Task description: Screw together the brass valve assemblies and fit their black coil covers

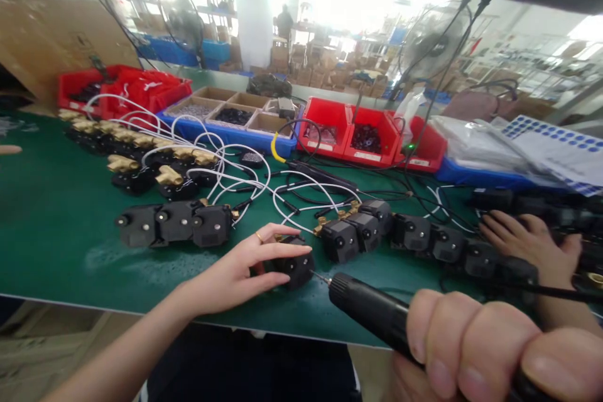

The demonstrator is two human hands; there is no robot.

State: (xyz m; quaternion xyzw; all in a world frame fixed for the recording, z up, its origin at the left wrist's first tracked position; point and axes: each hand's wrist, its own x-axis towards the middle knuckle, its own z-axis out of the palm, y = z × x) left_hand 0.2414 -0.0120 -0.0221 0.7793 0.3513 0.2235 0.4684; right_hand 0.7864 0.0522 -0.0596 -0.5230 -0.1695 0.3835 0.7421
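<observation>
My left hand [257, 259], with a ring on one finger, has its thumb and fingers around a small black housing [300, 266] on the green table. My right hand [485, 342] is wrapped round a black electric screwdriver [370, 309], close to the camera. The screwdriver's thin bit [321, 277] points left at the housing's right side; whether it touches is hard to tell. Just right of my left hand stand several similar black housings [340, 240] with brass fittings and white cables. To the left, a row of black housings [172, 225] sits on the table.
Another person's hand [527, 242] rests among black units at the right. White cables [245, 169] loop across the table [75, 226]. Brass-fitted units [169, 174] lie at the left. Red bins [325, 151] and a blue divided tray [188, 130] line the back. A second screwdriver [325, 176] lies there.
</observation>
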